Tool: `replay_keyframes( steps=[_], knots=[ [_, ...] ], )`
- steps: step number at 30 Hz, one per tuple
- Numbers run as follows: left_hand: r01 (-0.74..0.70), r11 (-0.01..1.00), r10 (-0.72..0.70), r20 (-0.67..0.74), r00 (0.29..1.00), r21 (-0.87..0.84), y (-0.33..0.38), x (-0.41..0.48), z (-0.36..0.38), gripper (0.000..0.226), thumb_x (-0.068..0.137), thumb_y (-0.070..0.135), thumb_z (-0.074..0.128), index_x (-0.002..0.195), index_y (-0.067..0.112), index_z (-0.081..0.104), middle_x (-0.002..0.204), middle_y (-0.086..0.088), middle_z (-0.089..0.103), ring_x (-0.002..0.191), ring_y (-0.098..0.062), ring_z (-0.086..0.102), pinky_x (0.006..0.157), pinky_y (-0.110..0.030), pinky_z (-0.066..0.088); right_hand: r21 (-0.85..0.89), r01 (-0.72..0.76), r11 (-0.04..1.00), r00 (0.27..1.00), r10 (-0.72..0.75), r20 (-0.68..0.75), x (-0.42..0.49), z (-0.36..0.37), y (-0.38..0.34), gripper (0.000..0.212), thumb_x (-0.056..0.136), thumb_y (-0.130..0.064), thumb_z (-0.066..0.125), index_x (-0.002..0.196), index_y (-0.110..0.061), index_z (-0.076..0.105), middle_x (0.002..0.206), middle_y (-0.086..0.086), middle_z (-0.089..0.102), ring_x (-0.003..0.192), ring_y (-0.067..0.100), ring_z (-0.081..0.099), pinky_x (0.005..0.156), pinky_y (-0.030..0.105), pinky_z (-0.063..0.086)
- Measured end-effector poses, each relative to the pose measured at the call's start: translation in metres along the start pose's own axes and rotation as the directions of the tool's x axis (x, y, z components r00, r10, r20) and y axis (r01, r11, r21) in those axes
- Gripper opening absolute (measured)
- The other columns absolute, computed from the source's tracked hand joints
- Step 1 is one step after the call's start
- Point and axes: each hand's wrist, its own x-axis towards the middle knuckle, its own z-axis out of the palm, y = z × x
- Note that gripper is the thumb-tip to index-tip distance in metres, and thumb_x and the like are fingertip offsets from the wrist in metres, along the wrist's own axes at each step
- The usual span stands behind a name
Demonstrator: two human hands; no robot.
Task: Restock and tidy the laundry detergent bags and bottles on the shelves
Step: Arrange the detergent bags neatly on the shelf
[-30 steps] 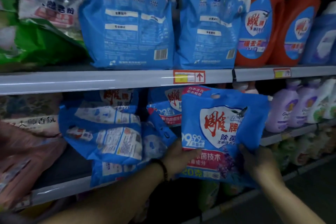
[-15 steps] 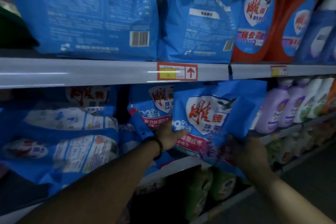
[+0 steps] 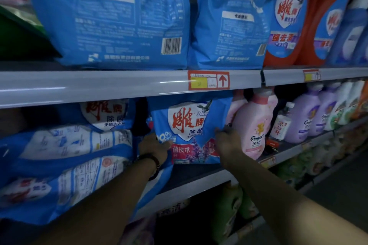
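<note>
Left hand is gripping the blue detergent bag at 8 o'clock — right hand is gripping at 4 o'clock.

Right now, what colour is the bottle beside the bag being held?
The bottle beside the bag is pink; head view.

Place: shop, laundry-goods aisle.
Fixtures: tiered metal shelves, long runs, one above another.
Pricing: red-bordered price tag with an up arrow on the shelf's front edge; second tag further right.
Stock: blue detergent bags, orange bottles, purple bottles, several of each, side by side.
</note>
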Motion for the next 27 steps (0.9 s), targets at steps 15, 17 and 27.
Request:
replay_keyframes(
  steps=[15,17,27],
  knots=[
    [-0.012,0.999,0.017,-0.103,0.995,0.051,0.032,-0.023,0.003,0.043,0.087,0.055,0.079,0.087,0.013,0.069,0.099,-0.013,0.074,0.096,-0.032,0.070,0.079,-0.035,0.056,-0.036,0.231,0.972,0.946,-0.216,0.241,-0.023,0.021,0.061,0.069,0.078,-0.023,0.085,0.129,-0.060,0.058,0.112,-0.029,0.074,0.107,0.000,0.070,0.093,0.030,0.059],
    [-0.051,0.998,0.044,-0.226,0.973,-0.026,0.030,-0.018,0.003,0.052,0.092,0.049,0.076,0.067,0.012,0.049,0.073,-0.008,0.062,0.080,-0.030,0.065,0.065,-0.029,0.049,0.030,0.256,0.966,0.929,-0.255,0.270,-0.018,0.025,0.055,0.067,0.082,-0.006,0.085,0.112,-0.062,0.064,0.101,-0.034,0.074,0.099,-0.008,0.070,0.091,0.024,0.058],
    [-0.519,0.765,0.625,-0.244,0.741,0.382,0.043,-0.046,0.008,0.018,0.090,0.016,0.069,0.094,0.018,0.052,0.102,-0.006,0.054,0.099,-0.026,0.050,0.082,-0.042,0.046,-0.084,0.140,0.987,0.985,-0.130,0.116,-0.003,0.011,0.075,0.056,0.073,-0.035,0.088,0.122,-0.033,0.062,0.125,-0.003,0.066,0.112,0.016,0.067,0.098,0.036,0.058]
  ],
)
